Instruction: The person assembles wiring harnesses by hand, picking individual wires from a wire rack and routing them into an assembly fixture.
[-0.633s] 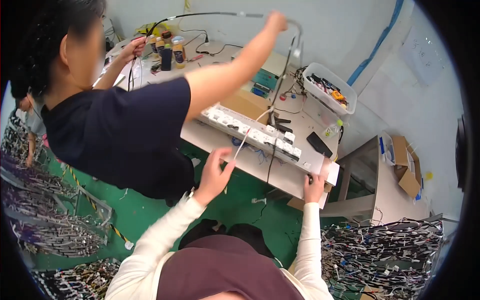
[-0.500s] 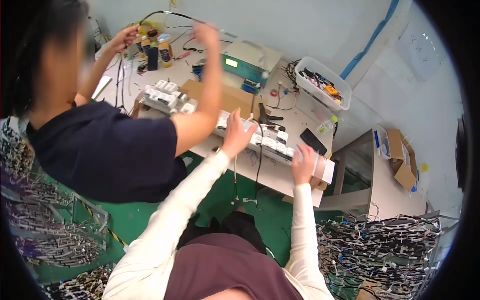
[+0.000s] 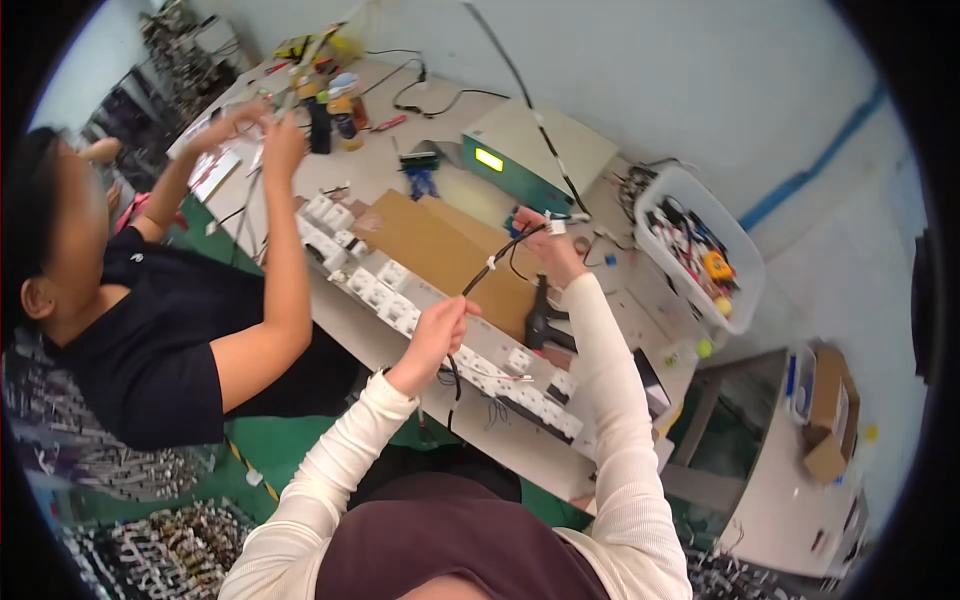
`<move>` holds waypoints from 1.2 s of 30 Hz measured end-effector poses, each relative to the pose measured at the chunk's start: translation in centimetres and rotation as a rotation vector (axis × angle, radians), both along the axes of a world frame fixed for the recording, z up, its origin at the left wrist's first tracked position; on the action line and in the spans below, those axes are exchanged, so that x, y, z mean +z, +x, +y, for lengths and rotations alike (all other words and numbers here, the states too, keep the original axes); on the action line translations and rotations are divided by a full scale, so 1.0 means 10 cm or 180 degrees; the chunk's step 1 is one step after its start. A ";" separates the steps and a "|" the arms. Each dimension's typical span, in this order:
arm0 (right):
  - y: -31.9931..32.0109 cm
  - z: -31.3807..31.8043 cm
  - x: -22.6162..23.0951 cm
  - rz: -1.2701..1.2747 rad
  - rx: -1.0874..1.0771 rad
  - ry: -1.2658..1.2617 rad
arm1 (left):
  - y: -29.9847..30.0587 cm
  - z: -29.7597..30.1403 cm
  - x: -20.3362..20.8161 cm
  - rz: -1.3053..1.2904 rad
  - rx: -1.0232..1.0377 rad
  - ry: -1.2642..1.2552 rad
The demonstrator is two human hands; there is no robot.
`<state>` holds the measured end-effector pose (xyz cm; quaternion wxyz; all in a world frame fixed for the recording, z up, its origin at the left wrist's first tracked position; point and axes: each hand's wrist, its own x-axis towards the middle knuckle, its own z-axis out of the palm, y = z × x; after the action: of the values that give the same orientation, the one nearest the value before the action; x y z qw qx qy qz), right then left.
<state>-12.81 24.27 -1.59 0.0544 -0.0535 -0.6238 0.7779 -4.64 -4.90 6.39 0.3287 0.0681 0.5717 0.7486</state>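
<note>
A black cable with white bands runs between my hands, above the table. My left hand is closed around it, and its lower end hangs below my fist. My right hand grips the cable near a white connector at its far end. Under my hands lies a long strip of white socket blocks. Another black cable slants down from the top edge to just beside my right fingers; whether it joins mine I cannot tell.
To the left, a co-worker's hands handle a cable. Behind the strip are a cardboard sheet, a green-fronted device and a black tool. A clear bin of parts stands at right, bottles at the back.
Both hands were apart over the socket strip. Now they hold the black cable, the right one raised farther back. The co-worker's right arm has moved left, and the view has shifted.
</note>
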 end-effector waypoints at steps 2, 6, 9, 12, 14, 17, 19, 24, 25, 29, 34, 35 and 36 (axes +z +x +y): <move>0.01 -0.34 0.47 0.0225 0.0504 -0.0939 | -0.03 -0.23 0.04 0.0063 0.0231 -0.0028; 0.36 -0.65 1.07 0.0236 0.0609 -0.0708 | -0.05 -0.56 0.26 -0.0029 -0.0202 0.0182; 0.55 -0.79 1.37 0.0539 0.0776 -0.0636 | -0.21 -0.52 0.54 0.0696 -0.0292 0.0108; 0.68 -0.97 1.58 0.0487 0.0987 0.0017 | -0.32 -0.21 0.73 0.2750 0.0772 -0.0574; 0.79 -1.20 1.71 0.0445 0.1120 0.0496 | -0.38 -0.07 0.95 0.2072 0.0624 0.0118; 0.94 -1.52 1.82 0.0450 0.0712 0.0400 | -0.57 -0.19 1.01 0.1210 0.0099 0.0794; 0.91 -1.64 1.90 0.0386 0.0667 0.0732 | -0.60 -0.30 0.93 0.0925 0.0152 0.1106; 0.60 -2.24 1.44 -0.0135 -0.0103 0.0969 | -0.50 -0.83 0.06 0.2468 0.0519 -0.0258; 0.51 -2.40 1.31 0.0127 -0.0112 0.1261 | -0.48 -0.89 -0.23 0.2141 0.0824 -0.0109; 0.24 -2.71 0.65 -0.0477 0.0155 0.1044 | -0.43 -1.31 -0.68 0.1527 0.0834 -0.0013; -0.08 -3.10 0.46 -0.0231 -0.0103 0.1654 | -0.57 -1.88 -1.14 0.1187 0.0398 -0.0897; -0.13 -3.20 0.40 -0.0065 -0.0236 0.1708 | -0.58 -1.95 -1.19 0.1196 0.0399 -0.1079; -0.15 -3.26 0.36 -0.0097 -0.0228 0.1709 | -0.60 -1.98 -1.23 0.1163 0.0393 -0.1081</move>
<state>-14.31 -8.30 2.00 0.0846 -0.0709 -0.8062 0.5813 -10.66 -24.72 -5.86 0.1804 0.1111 0.7422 0.6358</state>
